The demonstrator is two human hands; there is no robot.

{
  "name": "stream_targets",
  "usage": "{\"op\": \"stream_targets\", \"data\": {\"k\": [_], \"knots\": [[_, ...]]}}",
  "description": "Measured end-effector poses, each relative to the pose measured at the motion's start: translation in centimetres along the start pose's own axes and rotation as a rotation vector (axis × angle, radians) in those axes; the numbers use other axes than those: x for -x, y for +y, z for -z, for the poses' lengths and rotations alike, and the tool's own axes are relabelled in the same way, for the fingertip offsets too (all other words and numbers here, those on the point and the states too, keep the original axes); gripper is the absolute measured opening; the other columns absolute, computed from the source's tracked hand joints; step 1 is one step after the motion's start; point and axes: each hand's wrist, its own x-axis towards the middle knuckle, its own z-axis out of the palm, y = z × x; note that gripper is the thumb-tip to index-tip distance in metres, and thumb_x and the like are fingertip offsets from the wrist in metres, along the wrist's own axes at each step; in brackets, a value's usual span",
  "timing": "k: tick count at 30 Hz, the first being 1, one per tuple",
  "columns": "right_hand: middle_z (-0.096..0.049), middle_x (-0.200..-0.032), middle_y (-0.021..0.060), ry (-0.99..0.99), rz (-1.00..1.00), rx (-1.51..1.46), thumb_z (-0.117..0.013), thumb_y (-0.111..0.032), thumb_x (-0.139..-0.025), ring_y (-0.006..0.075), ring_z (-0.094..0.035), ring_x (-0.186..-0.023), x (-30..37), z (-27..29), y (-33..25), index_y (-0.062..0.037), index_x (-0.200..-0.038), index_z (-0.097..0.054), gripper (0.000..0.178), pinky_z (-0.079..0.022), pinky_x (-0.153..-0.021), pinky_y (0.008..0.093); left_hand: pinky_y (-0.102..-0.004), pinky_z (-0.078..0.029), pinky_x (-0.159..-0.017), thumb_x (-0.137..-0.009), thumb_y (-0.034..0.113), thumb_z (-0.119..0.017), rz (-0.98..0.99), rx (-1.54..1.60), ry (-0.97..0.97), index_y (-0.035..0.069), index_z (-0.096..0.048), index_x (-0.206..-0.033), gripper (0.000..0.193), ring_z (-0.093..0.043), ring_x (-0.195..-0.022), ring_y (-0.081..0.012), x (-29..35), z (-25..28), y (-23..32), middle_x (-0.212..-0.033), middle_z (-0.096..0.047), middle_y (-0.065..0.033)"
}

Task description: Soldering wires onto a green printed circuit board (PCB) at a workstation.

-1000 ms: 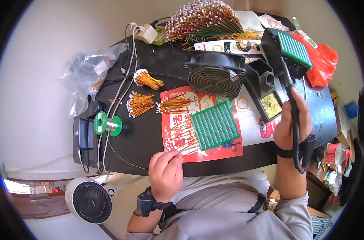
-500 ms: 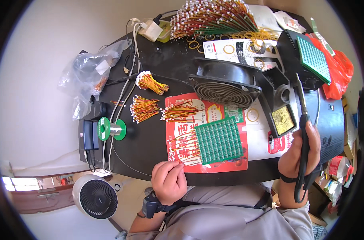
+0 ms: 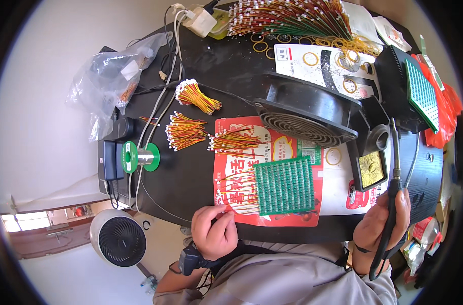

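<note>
My left hand (image 3: 214, 233) is closed in a pinch at the lower left of the green circuit board (image 3: 285, 186), by the board's attached wires (image 3: 237, 194). A thin solder wire (image 3: 163, 207) runs from the green spool (image 3: 141, 157) into this hand. The fingertips are small in view, and their exact grip is hard to see. In my right hand (image 3: 381, 223) is a soldering iron (image 3: 393, 190) with a black handle, held upright beside the stand's yellow sponge (image 3: 372, 169). Its tip points away from me, apart from the board.
A black fan (image 3: 308, 109) stands behind the board. Bundles of yellow-red wires (image 3: 186, 131) lie to its left. A large wire pile (image 3: 292, 20) and rubber bands (image 3: 343, 47) sit at the back. White cables (image 3: 163, 107) cross the left side. More green boards (image 3: 421, 96) stand at the right.
The whole view has shifted, moving the tabletop things slightly. My right hand with the iron sits slightly nearer me relative to the sponge. My left hand has drawn slightly left from the board.
</note>
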Motion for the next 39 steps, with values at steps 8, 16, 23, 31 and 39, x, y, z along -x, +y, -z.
{"op": "stream_targets", "data": {"k": [8,16,23,31,39], "knots": [[-0.051,-0.12,0.0263,0.185,-0.181,0.091,-0.041,-0.017,-0.1,0.03,-0.059,-0.099,2.4,-1.3,0.3,0.0073,-0.129,-0.042,0.038,-0.053,-0.081,0.0338,-0.0379,-0.047,-0.071,-0.066,-0.003,-0.069,0.04,0.158,-0.037,0.004,-0.066,-0.089,0.024,-0.057,-0.084,-0.0293,-0.6,1.0,-0.2,-0.104,-0.06,-0.0138],[-0.06,-0.103,0.0169,0.327,-0.35,0.123,-0.051,-0.017,-0.097,0.0177,-0.057,-0.081,2.0,-1.8,1.5,0.0058,-0.128,-0.049,0.038,-0.048,-0.074,0.0269,-0.0405,-0.046,-0.069,-0.07,0.015,-0.069,-0.171,0.247,-0.057,0.008,-0.068,-0.09,0.022,-0.054,-0.089,-0.0295,-4.1,3.8,-2.5,-0.102,-0.062,-0.0138],[-0.063,-0.092,0.0122,0.351,-0.383,0.371,-0.057,-0.011,-0.091,0.0167,-0.059,-0.08,1.0,-2.4,2.5,0.0043,-0.122,-0.058,0.034,-0.049,-0.075,0.0281,-0.0416,-0.048,-0.079,-0.068,0.012,-0.073,-0.204,0.242,-0.238,0.005,-0.069,-0.097,0.03,-0.058,-0.095,-0.0343,-7.8,2.0,-3.6,-0.108,-0.063,-0.0142],[-0.062,-0.091,0.0118,0.402,-0.359,0.344,-0.055,-0.01,-0.094,0.015,-0.058,-0.082,0.5,-2.4,2.1,0.0042,-0.124,-0.056,0.034,-0.047,-0.077,0.026,-0.0451,-0.047,-0.084,-0.067,0.01,-0.074,-0.185,0.273,-0.325,0.0,-0.063,-0.111,0.046,-0.057,-0.099,-0.0378,-8.1,1.3,-3.1,-0.116,-0.06,-0.0195],[-0.062,-0.101,0.0151,0.416,-0.349,0.165,-0.053,-0.009,-0.095,0.016,-0.058,-0.086,1.1,-2.5,1.3,0.0053,-0.126,-0.052,0.034,-0.046,-0.081,0.0268,-0.0471,-0.046,-0.087,-0.068,0.017,-0.077,-0.193,0.253,-0.281,-0.002,-0.056,-0.121,0.06,-0.057,-0.102,-0.0385,-7.9,1.9,-2.5,-0.122,-0.058,-0.0214]]}}
